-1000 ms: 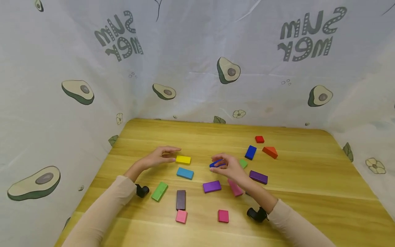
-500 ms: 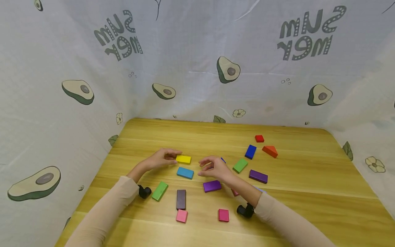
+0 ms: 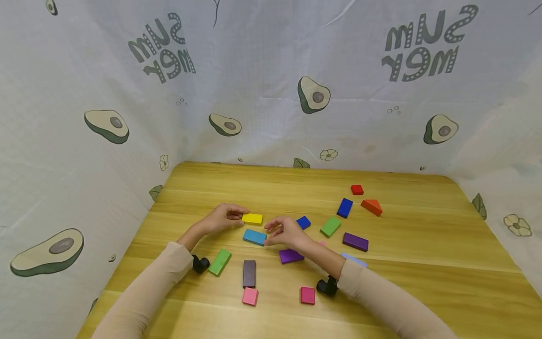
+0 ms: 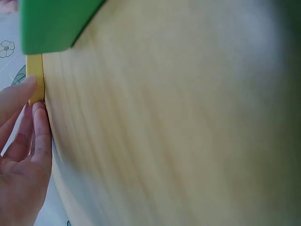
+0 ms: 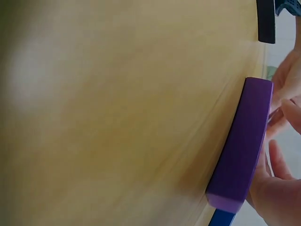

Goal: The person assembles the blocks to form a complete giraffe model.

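Note:
In the head view my left hand (image 3: 223,217) pinches the left end of a yellow block (image 3: 252,219) lying flat on the table. The left wrist view shows the thumb against that yellow block (image 4: 35,84), with fingertips at its near end. My right hand (image 3: 284,232) is by the right end of a light blue block (image 3: 254,237), thumb and fingers apart around that end. Whether they touch it I cannot tell. Under the right wrist lies a purple block (image 3: 290,256), partly covered; in the right wrist view the purple block (image 5: 242,146) hides part of the hand.
A blue block (image 3: 303,222) and a green block (image 3: 330,227) lie right of the right hand. Further right are a dark purple block (image 3: 355,241) and an orange triangle (image 3: 372,207). Nearer lie a green block (image 3: 219,262), a dark block (image 3: 249,273) and pink squares (image 3: 250,296).
My right hand has moved left from the blue block, leaving it on the table, to the light blue block's right end. My left hand has shifted slightly right and closed on the yellow block.

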Tool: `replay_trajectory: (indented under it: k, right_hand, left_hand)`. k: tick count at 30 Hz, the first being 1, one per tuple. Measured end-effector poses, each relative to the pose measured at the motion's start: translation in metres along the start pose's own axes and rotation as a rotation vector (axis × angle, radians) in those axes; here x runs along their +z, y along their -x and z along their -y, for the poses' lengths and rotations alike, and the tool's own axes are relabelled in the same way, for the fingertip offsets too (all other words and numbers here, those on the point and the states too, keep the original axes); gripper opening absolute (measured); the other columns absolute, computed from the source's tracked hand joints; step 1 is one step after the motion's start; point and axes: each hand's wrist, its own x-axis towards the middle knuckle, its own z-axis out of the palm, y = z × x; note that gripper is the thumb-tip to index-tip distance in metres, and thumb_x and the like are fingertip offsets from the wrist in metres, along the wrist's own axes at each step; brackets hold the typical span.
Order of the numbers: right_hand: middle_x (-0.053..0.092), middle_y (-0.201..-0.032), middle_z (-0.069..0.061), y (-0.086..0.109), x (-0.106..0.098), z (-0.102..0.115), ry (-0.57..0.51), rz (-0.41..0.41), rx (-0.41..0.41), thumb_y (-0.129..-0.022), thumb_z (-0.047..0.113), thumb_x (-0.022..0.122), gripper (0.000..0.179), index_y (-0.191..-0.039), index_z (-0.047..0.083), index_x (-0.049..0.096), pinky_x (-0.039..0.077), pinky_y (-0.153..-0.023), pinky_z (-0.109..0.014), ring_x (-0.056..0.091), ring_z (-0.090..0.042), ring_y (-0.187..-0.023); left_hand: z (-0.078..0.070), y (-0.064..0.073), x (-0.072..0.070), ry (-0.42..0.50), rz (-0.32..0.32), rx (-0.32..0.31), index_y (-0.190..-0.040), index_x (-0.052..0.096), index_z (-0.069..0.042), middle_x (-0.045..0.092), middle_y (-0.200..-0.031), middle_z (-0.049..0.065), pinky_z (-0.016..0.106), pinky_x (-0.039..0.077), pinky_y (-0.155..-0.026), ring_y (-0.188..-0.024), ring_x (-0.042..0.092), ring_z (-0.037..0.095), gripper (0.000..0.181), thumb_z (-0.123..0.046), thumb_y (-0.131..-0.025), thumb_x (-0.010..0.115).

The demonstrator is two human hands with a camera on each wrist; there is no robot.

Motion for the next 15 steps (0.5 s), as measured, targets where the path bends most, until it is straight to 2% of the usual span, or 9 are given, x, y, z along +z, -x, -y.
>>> replay_trajectory:
  k: [11, 15]
  right_hand:
    - [0.066, -0.093, -0.012, -0.0068, 0.0075, 0.0037, 0.095, -0.028, 0.021, -0.070, -0.007, 0.087, 0.035, -0.101, -0.005, 0.071, 0.055, -0.071, -0.028, 0.064, -0.016, -0.078]
    - [0.066, -0.089, -0.010, -0.0089, 0.0089, 0.0024, 0.108, -0.018, 0.012, -0.070, -0.006, 0.087, 0.030, -0.096, -0.004, 0.072, 0.055, -0.070, -0.027, 0.063, -0.014, -0.076]
  left_hand:
    - [-0.0025, -0.0009, 0.0014, 0.000, 0.009, -0.021, -0.128, 0.064, 0.007, 0.064, -0.124, 0.020, 0.030, 0.051, -0.093, -0.109, 0.061, 0.027, 0.037, 0.002, -0.091, 0.069]
    - [-0.0009, 0.0001, 0.0027, 0.001, 0.026, 0.010, -0.127, 0.064, 0.008, 0.063, -0.124, 0.022, 0.031, 0.052, -0.092, -0.110, 0.062, 0.029, 0.036, 0.002, -0.092, 0.069]
